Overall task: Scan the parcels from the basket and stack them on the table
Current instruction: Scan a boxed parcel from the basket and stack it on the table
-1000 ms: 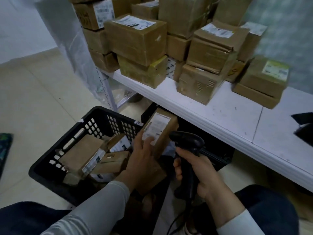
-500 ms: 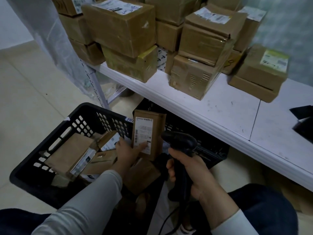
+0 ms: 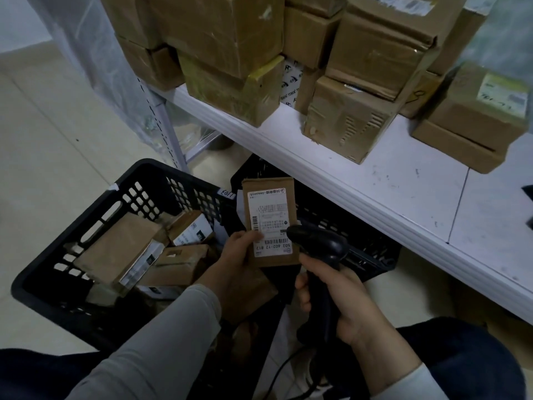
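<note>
Tilted a second ago, the small brown parcel (image 3: pixel 269 220) now stands upright with its white shipping label (image 3: pixel 266 206) facing the camera, and the scanner's head has closed in on the label's right edge. At the centre of the frame the left hand (image 3: pixel 239 261) grasps the parcel by its lower left corner, thumb lying across the label near the barcode. Just to the right, the right hand (image 3: pixel 346 301) is clenched round the grip of a black handheld barcode scanner (image 3: pixel 317 243).

To the lower left sits the black plastic basket (image 3: pixel 72 226), with several more brown parcels (image 3: pixel 121 249) lying jumbled inside. A second black crate (image 3: pixel 331 215) stands behind the held parcel, under the table's edge. Across the upper right runs the white table (image 3: pixel 403 197), carrying stacked cardboard boxes (image 3: pixel 346 119).
</note>
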{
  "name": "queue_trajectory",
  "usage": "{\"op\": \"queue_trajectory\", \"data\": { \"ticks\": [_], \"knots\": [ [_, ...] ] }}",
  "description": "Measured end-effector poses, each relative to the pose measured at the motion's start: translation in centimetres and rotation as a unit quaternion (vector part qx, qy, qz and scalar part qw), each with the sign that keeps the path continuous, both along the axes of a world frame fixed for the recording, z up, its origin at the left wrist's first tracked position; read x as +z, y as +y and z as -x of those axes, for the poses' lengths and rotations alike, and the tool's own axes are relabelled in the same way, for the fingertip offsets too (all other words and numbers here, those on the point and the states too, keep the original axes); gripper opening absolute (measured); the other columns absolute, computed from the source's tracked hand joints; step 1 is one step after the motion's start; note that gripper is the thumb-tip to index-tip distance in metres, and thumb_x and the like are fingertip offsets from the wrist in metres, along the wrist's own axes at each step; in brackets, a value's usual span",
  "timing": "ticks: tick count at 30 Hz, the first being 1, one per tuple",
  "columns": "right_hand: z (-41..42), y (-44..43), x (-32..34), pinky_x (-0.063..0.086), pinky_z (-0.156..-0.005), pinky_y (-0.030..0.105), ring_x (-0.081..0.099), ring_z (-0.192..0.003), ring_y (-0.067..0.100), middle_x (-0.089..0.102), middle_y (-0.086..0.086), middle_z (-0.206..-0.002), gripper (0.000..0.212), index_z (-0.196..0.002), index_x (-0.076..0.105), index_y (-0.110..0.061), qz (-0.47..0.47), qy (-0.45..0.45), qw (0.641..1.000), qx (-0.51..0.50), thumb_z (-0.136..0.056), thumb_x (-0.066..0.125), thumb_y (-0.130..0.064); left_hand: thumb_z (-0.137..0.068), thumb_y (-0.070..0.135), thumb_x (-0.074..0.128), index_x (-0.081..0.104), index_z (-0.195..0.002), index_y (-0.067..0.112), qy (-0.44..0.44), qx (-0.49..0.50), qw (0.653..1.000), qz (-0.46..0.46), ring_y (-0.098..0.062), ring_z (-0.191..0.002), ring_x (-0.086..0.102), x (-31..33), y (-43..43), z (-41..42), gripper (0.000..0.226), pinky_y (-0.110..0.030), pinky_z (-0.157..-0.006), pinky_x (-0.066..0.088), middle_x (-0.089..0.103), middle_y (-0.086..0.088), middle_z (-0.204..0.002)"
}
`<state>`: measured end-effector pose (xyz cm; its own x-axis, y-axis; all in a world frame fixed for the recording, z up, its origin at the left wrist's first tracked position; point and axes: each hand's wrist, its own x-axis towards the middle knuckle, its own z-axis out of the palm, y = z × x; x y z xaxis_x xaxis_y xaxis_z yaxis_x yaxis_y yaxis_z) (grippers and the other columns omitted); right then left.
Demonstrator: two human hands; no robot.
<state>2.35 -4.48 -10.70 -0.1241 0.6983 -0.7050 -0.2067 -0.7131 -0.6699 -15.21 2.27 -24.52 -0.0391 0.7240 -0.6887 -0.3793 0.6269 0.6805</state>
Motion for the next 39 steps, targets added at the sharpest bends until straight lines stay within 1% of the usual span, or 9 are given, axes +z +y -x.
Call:
{"op": "queue_trajectory", "data": {
  "ticks": [6, 11, 15, 19, 23, 25, 28, 35, 39],
  "knots": [
    [-0.5, -0.1, 0.1, 0.039, -0.041, 0.025, 0.049, -0.044, 0.019, 0.058, 0.012, -0.058, 0.021, -0.074, 0.064, -0.002, 0.0, -0.006, 1.0, 0.013, -0.081, 0.07, -0.021, -0.086, 0.008, 0.06, 0.059, -0.116, 0.005, -0.02, -0.067, 0.997, -0.014, -0.033, -0.107, 0.063, 1.5, -0.5, 0.8, 0.031, -0.047, -0.094, 0.05, 0.064, -0.019, -0.12],
    [-0.3, -0.4, 1.7, 0.038, -0.04, 0.025, 0.049, -0.042, 0.017, 0.059, 0.011, -0.055, 0.023, -0.071, 0.061, -0.001, -0.038, -0.04, 0.992, 0.111, -0.082, 0.071, -0.018, -0.089, 0.013, 0.058, 0.064, -0.108, 0.008, 0.037, -0.091, 0.995, -0.018, -0.026, -0.09, 0.068, 5.6, -2.4, 4.2, 0.021, -0.031, -0.069, 0.057, 0.073, -0.012, -0.097],
    [0.2, -0.7, 4.1, 0.041, -0.043, 0.026, 0.049, -0.039, 0.016, 0.06, 0.009, -0.055, 0.018, -0.074, 0.061, -0.006, -0.115, -0.117, 0.955, 0.246, -0.079, 0.076, -0.014, -0.09, 0.012, 0.057, 0.063, -0.096, 0.004, 0.122, -0.157, 0.98, -0.023, -0.011, -0.048, 0.063, 11.4, -2.9, 8.7, 0.012, -0.016, -0.039, 0.045, 0.07, -0.005, -0.064],
    [1.3, -1.3, 6.8, 0.045, -0.046, 0.024, 0.052, -0.04, 0.013, 0.062, 0.001, -0.053, 0.022, -0.082, 0.058, -0.01, -0.225, -0.228, 0.878, 0.357, -0.076, 0.078, -0.017, -0.053, 0.031, 0.074, 0.068, -0.099, -0.001, 0.249, -0.245, 0.936, -0.042, -0.012, -0.055, 0.061, 17.7, -3.2, 12.9, 0.056, -0.017, -0.048, 0.046, 0.068, -0.008, -0.072],
    [2.1, -2.3, 9.3, 0.047, -0.047, 0.019, 0.057, -0.046, 0.008, 0.06, -0.003, -0.059, 0.022, -0.089, 0.06, -0.009, -0.331, -0.284, 0.802, 0.408, -0.076, 0.075, -0.017, -0.04, 0.041, 0.071, 0.07, -0.091, 0.004, 0.335, -0.28, 0.898, -0.055, -0.019, -0.077, 0.063, 22.5, -3.5, 15.4, 0.064, -0.03, -0.073, 0.051, 0.072, -0.011, -0.083],
    [2.3, -2.7, 10.5, 0.044, -0.049, 0.018, 0.057, -0.049, 0.005, 0.06, 0.0, -0.062, 0.018, -0.086, 0.061, -0.012, -0.375, -0.297, 0.772, 0.418, -0.076, 0.075, -0.018, -0.038, 0.045, 0.071, 0.072, -0.091, 0.008, 0.364, -0.287, 0.884, -0.054, -0.017, -0.081, 0.06, 24.3, -3.7, 16.2, 0.065, -0.029, -0.071, 0.049, 0.07, -0.006, -0.083],
    [2.3, -3.3, 11.8, 0.045, -0.061, 0.018, 0.058, -0.074, 0.005, 0.064, 0.002, -0.075, 0.016, -0.082, 0.06, -0.02, -0.441, -0.329, 0.713, 0.435, -0.074, 0.074, -0.023, -0.039, 0.048, 0.074, 0.073, -0.097, 0.009, 0.397, -0.304, 0.865, -0.045, -0.016, -0.086, 0.063, 26.1, -3.8, 16.7, 0.069, -0.033, -0.077, 0.053, 0.072, -0.003, -0.085],
    [1.9, -4.1, 14.5, 0.051, -0.073, 0.022, 0.059, -0.079, 0.003, 0.063, -0.009, -0.078, 0.02, -0.088, 0.058, -0.03, -0.496, -0.333, 0.67, 0.441, -0.074, 0.073, -0.029, -0.039, 0.052, 0.076, 0.071, -0.102, 0.011, 0.425, -0.335, 0.84, -0.043, -0.02, -0.099, 0.066, 28.3, -3.9, 16.5, 0.076, -0.039, -0.089, 0.054, 0.074, -0.004, -0.093],
    [2.0, -4.3, 15.7, 0.04, -0.067, 0.005, 0.053, -0.081, -0.015, 0.052, -0.045, -0.081, 0.032, -0.077, 0.046, -0.041, -0.521, -0.314, 0.663, 0.437, -0.076, 0.074, -0.025, -0.03, 0.053, 0.083, 0.071, -0.099, 0.012, 0.426, -0.354, 0.831, -0.04, -0.019, -0.095, 0.068, 29.2, -3.5, 16.1, 0.081, -0.034, -0.08, 0.055, 0.075, -0.004, -0.092]
  ]
}}
